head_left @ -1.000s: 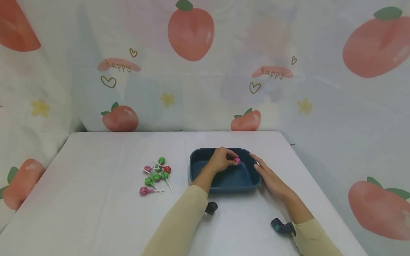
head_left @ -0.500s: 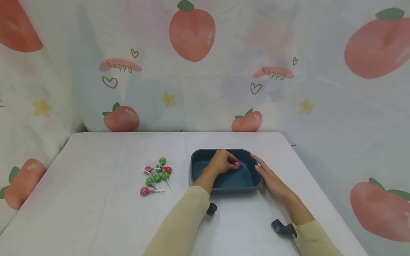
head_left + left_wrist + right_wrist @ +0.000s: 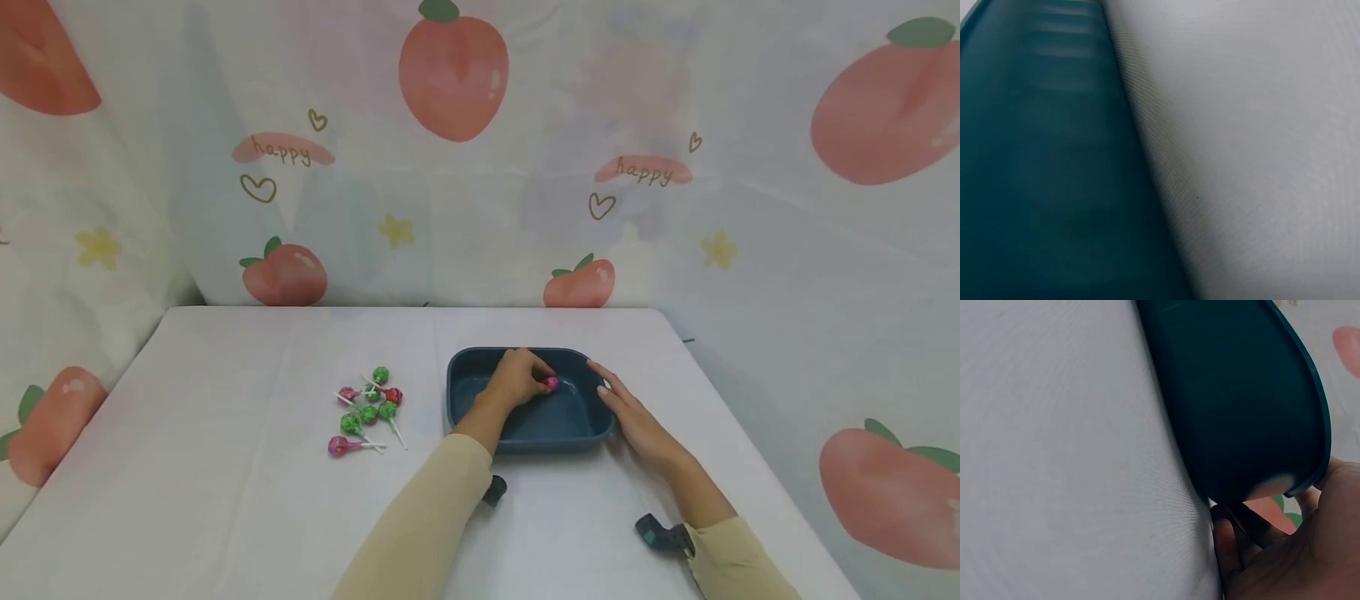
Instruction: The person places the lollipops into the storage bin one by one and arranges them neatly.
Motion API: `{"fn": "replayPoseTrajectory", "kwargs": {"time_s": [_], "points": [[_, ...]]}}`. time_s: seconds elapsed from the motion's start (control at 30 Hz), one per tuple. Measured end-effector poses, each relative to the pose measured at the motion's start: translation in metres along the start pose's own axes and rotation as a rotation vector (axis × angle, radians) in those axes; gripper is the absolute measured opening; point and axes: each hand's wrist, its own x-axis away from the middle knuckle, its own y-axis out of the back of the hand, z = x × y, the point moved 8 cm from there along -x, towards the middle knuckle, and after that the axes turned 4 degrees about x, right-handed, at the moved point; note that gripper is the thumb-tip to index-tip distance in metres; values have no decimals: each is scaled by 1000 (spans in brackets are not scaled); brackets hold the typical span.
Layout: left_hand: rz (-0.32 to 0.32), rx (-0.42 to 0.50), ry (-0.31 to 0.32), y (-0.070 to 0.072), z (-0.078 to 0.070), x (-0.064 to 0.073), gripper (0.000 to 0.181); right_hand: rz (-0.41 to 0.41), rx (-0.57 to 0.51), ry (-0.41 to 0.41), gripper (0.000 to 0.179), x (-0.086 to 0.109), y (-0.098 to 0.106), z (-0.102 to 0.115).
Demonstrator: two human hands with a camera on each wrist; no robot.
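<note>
My left hand (image 3: 515, 379) is inside the dark blue rectangular container (image 3: 555, 445), reaching over its near wall. Its thumb and fingers pinch a pink-wrapped lollipop (image 3: 551, 383); the hand hides the stick. Against the container's right end rests my right hand (image 3: 637, 425), with its fingers extended along the rim and side. The right wrist view shows that hand (image 3: 1291, 550) at the container's end (image 3: 1241, 412), thumb near the rim and other fingers lower down. Only the container's outer wall (image 3: 1060, 162) and the white cloth appear in the left wrist view.
Left of the container, a loose group of lollipops lies on the white table (image 3: 225, 467): several green ones (image 3: 350, 424), a red one (image 3: 393, 396) and pink ones (image 3: 339, 447). A peach-patterned curtain (image 3: 480, 208) hangs behind the table and at its sides.
The left hand has lowered the pink lollipop slightly and drawn it a little left inside the container. The right hand stays at the container's end, and the lollipop group is unchanged.
</note>
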Motion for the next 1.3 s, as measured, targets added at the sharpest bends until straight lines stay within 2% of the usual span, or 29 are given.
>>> {"fn": "replayPoseTrajectory", "kwargs": {"time_s": [0.33,0.6,0.93,1.3], "points": [[-2,-11,-9,1,-1,1,25,-9,14,-7,56,1,1,2],[6,18,-33,0,-3,3,27,-14,21,-16,55,3,0,-2],[21,1,-19,3,-4,0,29,-14,25,-7,54,1,2,1],[7,-15,-74,10,-10,5,31,-9,-7,-3,54,2,1,0]]}}
